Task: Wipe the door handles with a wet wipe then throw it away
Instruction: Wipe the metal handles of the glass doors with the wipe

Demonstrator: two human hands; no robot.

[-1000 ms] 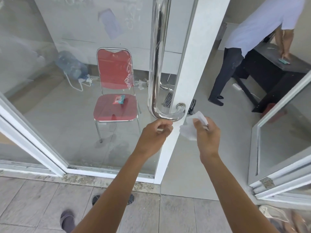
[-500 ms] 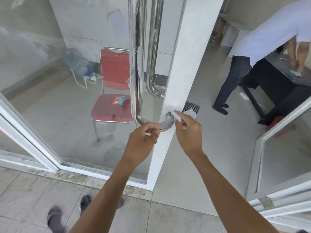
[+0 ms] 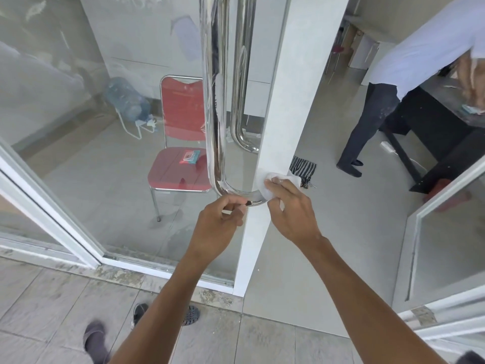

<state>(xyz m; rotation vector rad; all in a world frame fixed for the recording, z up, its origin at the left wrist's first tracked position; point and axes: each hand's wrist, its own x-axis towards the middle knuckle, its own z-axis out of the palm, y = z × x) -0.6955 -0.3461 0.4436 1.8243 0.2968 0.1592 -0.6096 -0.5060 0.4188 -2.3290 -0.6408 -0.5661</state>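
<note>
A long chrome door handle (image 3: 214, 101) runs down the near side of the glass door and curves into the white door frame (image 3: 283, 101). A second chrome handle (image 3: 240, 88) shows behind the glass. My right hand (image 3: 291, 208) presses a white wet wipe (image 3: 267, 182) against the frame where the near handle's lower end joins it. My left hand (image 3: 219, 224) pinches the handle's lower bend from below, fingers closed on it.
A red chair (image 3: 181, 143) with a wipes packet (image 3: 190, 156) stands behind the glass, beside a water jug (image 3: 126, 99). Another person (image 3: 388, 82) bends over a dark table (image 3: 446, 127) at right. A second glass door (image 3: 446, 245) stands ajar at right. My feet show below.
My right hand has brought the wipe from beside the handle onto the handle's base at the frame. My left hand has stayed at the lower bend. The view has moved closer.
</note>
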